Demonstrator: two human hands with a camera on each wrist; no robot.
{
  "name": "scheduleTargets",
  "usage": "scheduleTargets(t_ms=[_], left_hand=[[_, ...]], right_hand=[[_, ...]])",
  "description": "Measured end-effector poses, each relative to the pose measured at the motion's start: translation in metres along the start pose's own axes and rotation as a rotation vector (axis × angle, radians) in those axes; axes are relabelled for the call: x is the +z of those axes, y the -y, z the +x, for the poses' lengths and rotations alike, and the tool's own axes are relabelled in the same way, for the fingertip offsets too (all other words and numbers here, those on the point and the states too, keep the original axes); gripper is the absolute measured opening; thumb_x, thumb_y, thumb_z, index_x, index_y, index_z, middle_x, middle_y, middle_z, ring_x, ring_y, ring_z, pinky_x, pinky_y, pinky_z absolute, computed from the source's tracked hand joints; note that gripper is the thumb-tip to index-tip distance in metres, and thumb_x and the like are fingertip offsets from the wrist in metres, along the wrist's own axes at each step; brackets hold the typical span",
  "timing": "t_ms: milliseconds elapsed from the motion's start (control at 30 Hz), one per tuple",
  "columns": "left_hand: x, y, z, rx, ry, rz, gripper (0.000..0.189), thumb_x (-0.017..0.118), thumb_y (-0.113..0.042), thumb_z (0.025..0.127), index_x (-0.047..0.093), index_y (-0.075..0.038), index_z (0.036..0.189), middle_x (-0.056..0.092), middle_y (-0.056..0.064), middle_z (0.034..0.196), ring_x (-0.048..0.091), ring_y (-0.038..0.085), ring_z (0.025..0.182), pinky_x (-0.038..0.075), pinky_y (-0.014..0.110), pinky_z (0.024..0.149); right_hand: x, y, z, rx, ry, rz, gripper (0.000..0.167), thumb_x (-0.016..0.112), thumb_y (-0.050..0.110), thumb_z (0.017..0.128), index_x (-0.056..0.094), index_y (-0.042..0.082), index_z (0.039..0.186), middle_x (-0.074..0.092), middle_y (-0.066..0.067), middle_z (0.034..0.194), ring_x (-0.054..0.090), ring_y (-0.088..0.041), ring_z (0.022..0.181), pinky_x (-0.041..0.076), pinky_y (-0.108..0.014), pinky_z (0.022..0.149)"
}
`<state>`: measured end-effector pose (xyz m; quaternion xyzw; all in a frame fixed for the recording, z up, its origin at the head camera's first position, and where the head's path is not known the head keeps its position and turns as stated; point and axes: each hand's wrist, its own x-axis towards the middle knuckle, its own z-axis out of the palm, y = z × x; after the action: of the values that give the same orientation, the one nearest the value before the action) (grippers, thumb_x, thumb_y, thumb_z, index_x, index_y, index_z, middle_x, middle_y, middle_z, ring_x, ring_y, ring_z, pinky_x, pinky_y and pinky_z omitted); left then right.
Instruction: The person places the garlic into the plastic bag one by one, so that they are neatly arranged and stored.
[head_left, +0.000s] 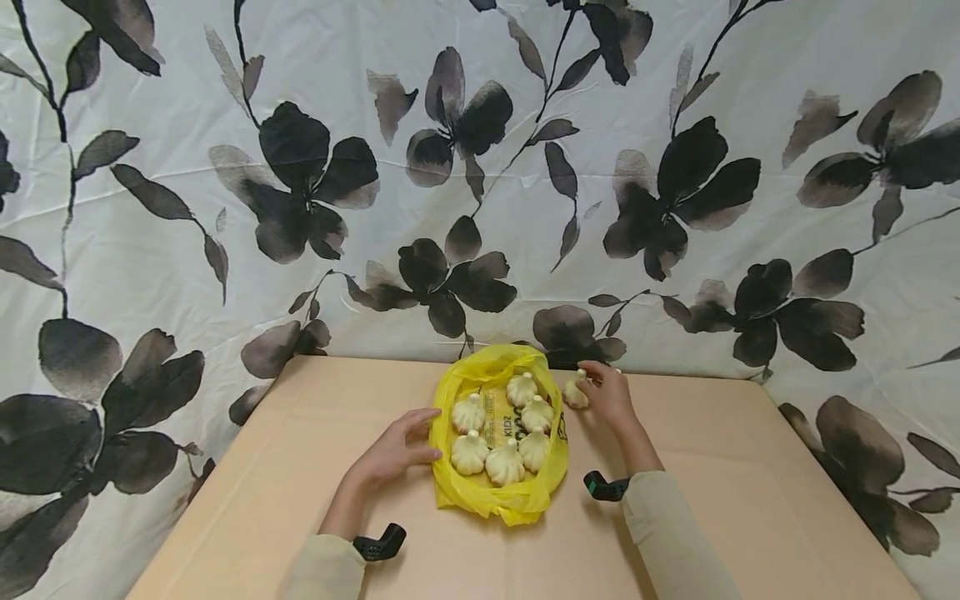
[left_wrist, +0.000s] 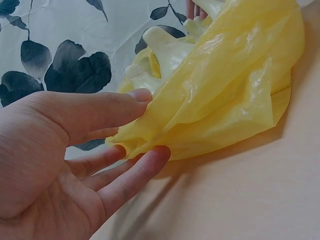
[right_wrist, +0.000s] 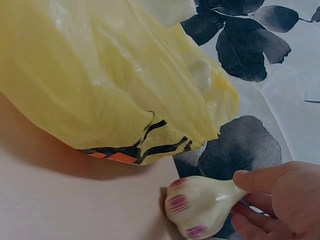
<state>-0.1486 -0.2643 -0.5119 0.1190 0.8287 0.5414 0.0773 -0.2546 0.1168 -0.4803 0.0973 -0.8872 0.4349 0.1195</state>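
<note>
A yellow plastic bag (head_left: 501, 502) stands with its mouth spread, several pale garlic bulbs (head_left: 505, 463) ringed inside it around some dark printing. At the bag's left side my left hand (head_left: 395, 450) touches the rim with thumb and fingers apart; the left wrist view shows the fingertips (left_wrist: 159, 154) against the thin plastic. To the right of the bag, my right hand (head_left: 609, 396) pinches a garlic bulb (right_wrist: 200, 206) by its neck. This bulb has purple streaks and is outside the bag. Part of the right hand is cut off in the right wrist view.
The pale tan table (head_left: 750, 483) extends to both sides and in front of the bag. Behind its far edge hangs a white cloth (head_left: 555, 233) with dark flowers. A black wrist device (head_left: 380, 542) sits by the left sleeve, another (head_left: 604, 487) by the right.
</note>
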Motion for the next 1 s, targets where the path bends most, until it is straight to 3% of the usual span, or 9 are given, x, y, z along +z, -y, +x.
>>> scheduleTargets(t_ms=[467,1000], left_hand=[[0.007,-0.007,0.011,0.000,-0.015,-0.028,0.072,0.077,-0.022,0.081,0.044,-0.014,0.144,0.035,0.009,0.154,0.046,0.035,0.133,0.034,0.054,0.113],[0.016,-0.004,0.023,-0.021,-0.053,-0.012,0.071,0.077,-0.022,0.082,0.045,-0.015,0.144,0.035,0.010,0.154,0.044,0.037,0.135,0.033,0.057,0.113]], right_hand=[[0.000,-0.010,0.014,0.019,-0.055,-0.038,0.021,0.067,0.001,0.088,0.071,0.001,0.108,0.070,-0.020,0.106,0.065,-0.035,0.103,0.056,-0.046,0.089],[-0.013,-0.012,0.029,-0.043,0.011,-0.005,0.024,0.068,0.002,0.087,0.070,-0.001,0.111,0.070,-0.021,0.108,0.066,-0.036,0.103,0.056,-0.046,0.090]])
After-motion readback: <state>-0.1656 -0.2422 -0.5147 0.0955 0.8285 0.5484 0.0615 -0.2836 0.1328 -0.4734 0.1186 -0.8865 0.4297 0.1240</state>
